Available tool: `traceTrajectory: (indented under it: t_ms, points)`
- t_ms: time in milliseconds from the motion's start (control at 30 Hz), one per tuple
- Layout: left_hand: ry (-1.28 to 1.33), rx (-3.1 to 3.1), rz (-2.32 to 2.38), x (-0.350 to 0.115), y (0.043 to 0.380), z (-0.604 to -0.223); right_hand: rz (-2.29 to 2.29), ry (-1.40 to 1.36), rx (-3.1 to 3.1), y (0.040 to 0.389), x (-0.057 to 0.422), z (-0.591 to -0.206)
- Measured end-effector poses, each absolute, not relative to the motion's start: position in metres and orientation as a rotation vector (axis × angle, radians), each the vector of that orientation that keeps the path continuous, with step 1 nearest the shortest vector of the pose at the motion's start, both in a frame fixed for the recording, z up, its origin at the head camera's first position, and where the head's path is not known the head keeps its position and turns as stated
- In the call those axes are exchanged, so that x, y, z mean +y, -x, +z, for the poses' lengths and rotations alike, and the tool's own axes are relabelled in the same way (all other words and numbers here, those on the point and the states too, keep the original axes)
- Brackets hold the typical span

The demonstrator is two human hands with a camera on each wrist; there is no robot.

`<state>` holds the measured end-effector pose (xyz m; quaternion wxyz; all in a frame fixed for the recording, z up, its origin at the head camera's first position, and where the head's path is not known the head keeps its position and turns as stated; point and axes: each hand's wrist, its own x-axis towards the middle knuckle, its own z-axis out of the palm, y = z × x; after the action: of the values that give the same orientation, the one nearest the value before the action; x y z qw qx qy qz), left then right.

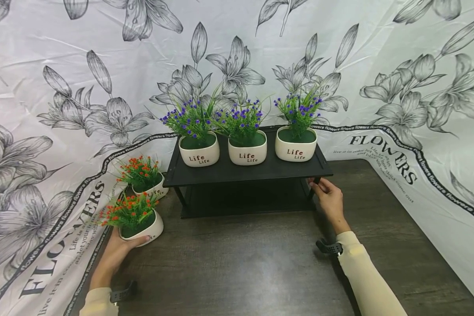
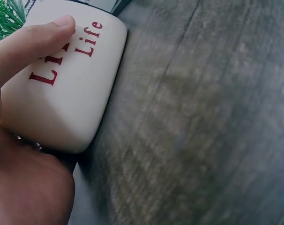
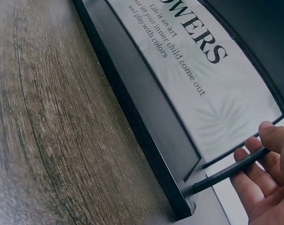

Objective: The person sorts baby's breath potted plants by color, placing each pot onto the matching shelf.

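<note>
The nearer orange-flowered pot [image 1: 152,228], gripped in the fingers of the left hand [image 1: 118,248], lies front-left of the black shelf [image 1: 237,174], whose right front post [image 3: 221,174] the right hand [image 1: 330,199] holds.

The right hand [image 3: 267,183] over there grips the slim post [image 3: 212,180] of a black shelf [image 3: 129,103] on a wood-grain tabletop [image 3: 48,117]; behind, the lettered backdrop [image 3: 217,122] looks like cloth, perhaps.

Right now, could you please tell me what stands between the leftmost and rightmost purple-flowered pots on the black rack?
One more white pot with purple flowers stands between them on the rack, as the head view shows.
</note>
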<state>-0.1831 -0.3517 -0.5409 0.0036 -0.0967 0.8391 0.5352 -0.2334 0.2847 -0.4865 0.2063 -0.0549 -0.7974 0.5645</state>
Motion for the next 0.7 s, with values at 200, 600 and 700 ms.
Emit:
traceTrajectory:
  t_ms: [200, 600, 700]
  points:
    - [0.311, 2.686, 1.641, -0.349, 0.183, -0.543, 1.561, 0.165, -2.228, 0.233, 0.284, -0.487]
    - [0.308, 2.744, 1.535, -0.337, 0.177, -0.536, 1.525, 0.163, -2.232, 0.248, 0.298, -0.516]
    - [0.309, 2.779, 1.466, -0.332, 0.173, -0.532, 1.521, 0.178, -2.233, 0.25, 0.3, -0.521]
